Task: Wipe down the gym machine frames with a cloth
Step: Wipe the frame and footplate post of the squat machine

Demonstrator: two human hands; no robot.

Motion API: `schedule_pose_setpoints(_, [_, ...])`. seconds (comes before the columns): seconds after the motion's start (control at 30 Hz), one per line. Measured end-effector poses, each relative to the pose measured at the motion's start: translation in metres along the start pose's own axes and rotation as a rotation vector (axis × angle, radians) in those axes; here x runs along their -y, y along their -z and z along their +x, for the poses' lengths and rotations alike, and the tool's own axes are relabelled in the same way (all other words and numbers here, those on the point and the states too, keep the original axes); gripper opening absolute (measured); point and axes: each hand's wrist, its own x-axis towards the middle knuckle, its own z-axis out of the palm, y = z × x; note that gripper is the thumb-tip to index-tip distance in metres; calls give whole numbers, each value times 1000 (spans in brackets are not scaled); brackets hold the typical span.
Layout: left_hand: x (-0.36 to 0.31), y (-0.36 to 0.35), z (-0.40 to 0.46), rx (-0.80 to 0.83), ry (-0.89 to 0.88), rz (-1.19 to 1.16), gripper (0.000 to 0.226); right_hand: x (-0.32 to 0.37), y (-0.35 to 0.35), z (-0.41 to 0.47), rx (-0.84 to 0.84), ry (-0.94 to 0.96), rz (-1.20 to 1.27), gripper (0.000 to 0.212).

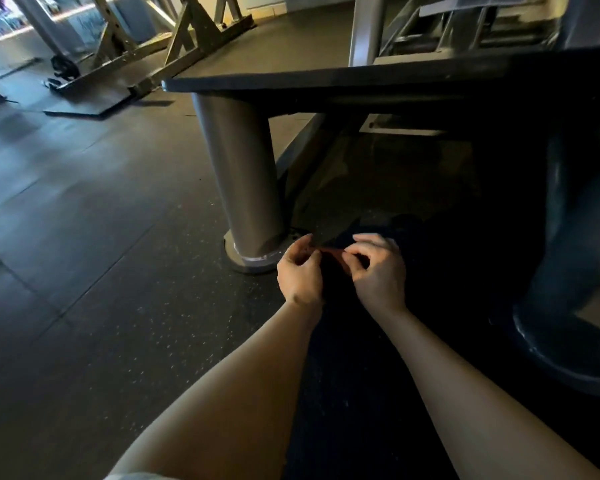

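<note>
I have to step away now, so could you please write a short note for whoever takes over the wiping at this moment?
Left hand: pinches one end of a reddish cloth.
Right hand: pinches the other end; the cloth is stretched between both hands, low above the floor.
Nearest frame part: the grey round post and its base flange, just left of the hands.
Done: cannot tell from this view; the cloth touches no frame.
Left: wipe the post, the base and the dark platform above.

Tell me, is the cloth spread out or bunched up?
Cannot tell. Both hands, left and right, pinch a reddish edge of the cloth; the rest is lost in shadow.
</note>
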Motion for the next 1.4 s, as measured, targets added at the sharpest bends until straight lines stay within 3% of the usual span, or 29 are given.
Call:
schedule_pose_setpoints(0.07, [2,-7,5,277,21,-12,36,-2,10,10,4,20,53,7])
schedule_pose_setpoints(0.13, [4,-18,10,428,-3,146,32,-4,18,20,66,-7,120,6])
schedule_pose_setpoints(0.27, [12,-39,17,426,-91,271,17,-25,32,35,19,30,27,10])
schedule_pose_setpoints(0.37, [13,-51,19,531,-178,353,26,-50,55,39,-18,7,-33,7])
schedule_pose_setpoints(0.43, [15,-64,19,571,-349,530,33,-65,74,39,-36,-33,-70,5])
schedule_pose_setpoints(0.5, [18,-78,14,604,-459,690,29,-71,94,33,42,-137,-74,9])
schedule_pose_setpoints(0.6, [17,-94,0,674,-567,823,16,-72,118,16,295,-356,-162,38])
schedule_pose_setpoints(0.67, [15,-95,-12,706,-677,936,23,-74,128,-1,370,-421,-340,29])
schedule_pose_setpoints(0.77, [0,-93,-25,774,-749,1091,14,-65,144,-25,286,-467,-409,9])
schedule_pose_setpoints(1.0, [-40,-95,-69,1014,-686,1484,3,-38,195,-70,241,-468,-371,17])
schedule_pose_setpoints(1.13, [-62,-101,-117,1260,-477,1467,7,-14,247,-110,121,-700,-136,18])
schedule_pose_setpoints(1.2, [-70,-105,-147,1358,-401,1361,25,4,282,-133,52,-798,-111,13])
schedule_pose_setpoints(1.3, [-102,-101,-213,1521,-534,1420,18,44,341,-181,-42,-953,-70,13])
schedule_pose_setpoints(1.4, [-142,-98,-278,1669,-664,1434,32,88,400,-230,-124,-1042,-114,11])
